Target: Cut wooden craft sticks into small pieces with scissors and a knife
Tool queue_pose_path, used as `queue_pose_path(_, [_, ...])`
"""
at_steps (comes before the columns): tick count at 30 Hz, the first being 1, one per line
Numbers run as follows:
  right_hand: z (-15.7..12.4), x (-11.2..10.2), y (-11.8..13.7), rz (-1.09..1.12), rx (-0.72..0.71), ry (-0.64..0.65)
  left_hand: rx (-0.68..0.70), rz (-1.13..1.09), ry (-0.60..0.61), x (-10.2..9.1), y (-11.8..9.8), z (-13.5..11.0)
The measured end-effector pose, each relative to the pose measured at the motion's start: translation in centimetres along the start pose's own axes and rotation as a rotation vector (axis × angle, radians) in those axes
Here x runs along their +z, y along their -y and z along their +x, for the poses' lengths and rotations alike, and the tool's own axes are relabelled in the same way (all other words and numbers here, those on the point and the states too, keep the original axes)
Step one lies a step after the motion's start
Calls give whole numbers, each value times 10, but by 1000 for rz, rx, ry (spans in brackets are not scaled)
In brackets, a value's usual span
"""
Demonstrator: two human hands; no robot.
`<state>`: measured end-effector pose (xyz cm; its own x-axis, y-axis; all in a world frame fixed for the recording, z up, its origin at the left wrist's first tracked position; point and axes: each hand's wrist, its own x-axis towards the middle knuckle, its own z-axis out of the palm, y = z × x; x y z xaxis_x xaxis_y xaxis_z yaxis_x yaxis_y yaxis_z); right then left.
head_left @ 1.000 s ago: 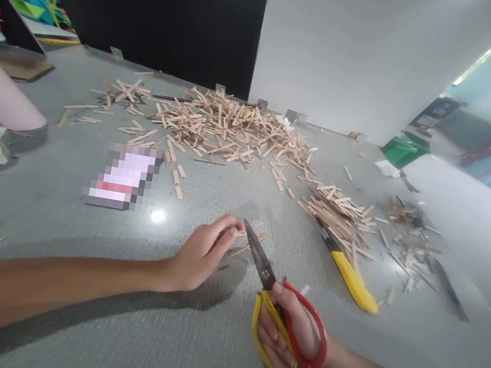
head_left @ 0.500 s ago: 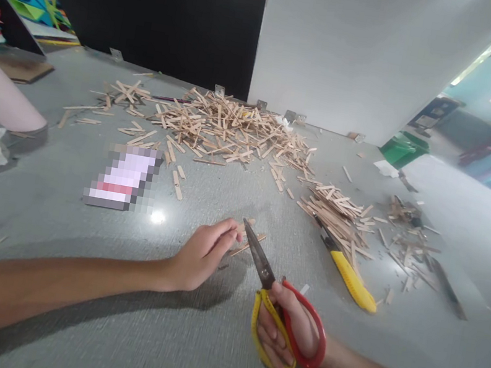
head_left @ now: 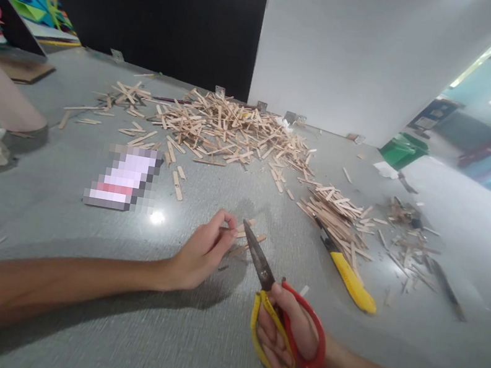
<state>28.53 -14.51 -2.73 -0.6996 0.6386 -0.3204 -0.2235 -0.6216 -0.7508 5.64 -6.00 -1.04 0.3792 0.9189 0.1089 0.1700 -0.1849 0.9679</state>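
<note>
My left hand is closed in a pinch over the table, with a small wooden stick between thumb and curled fingers. Part of the stick is hidden by the fingertips. Its free end lies close to the tip of the scissors, whose blades appear together. My right hand grips these scissors through their red and yellow handles. Just under the blade tip, another thin strip of wood lies by my left fingers.
A large heap of wooden sticks spreads along the back. To the right lie a stack of sticks, a yellow utility knife and scraps. A blurred-out phone is at left, near a pink roll.
My left index finger has lifted and bent higher, showing more of the small stick. The scissors and my right hand have hardly moved.
</note>
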Motion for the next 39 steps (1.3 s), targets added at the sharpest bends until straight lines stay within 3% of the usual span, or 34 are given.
queue_pose_path(23, [3, -6, -8, 38, 16, -7, -5, 52, -14, -1, -3, 1])
queue_pose_path(35, [2, -2, -4, 56, 21, -18, -4, -94, -98, 4, 11, 5])
queue_pose_path(39, [0, -7, -6, 70, 14, 41, 3, -143, -110, 6, 13, 6])
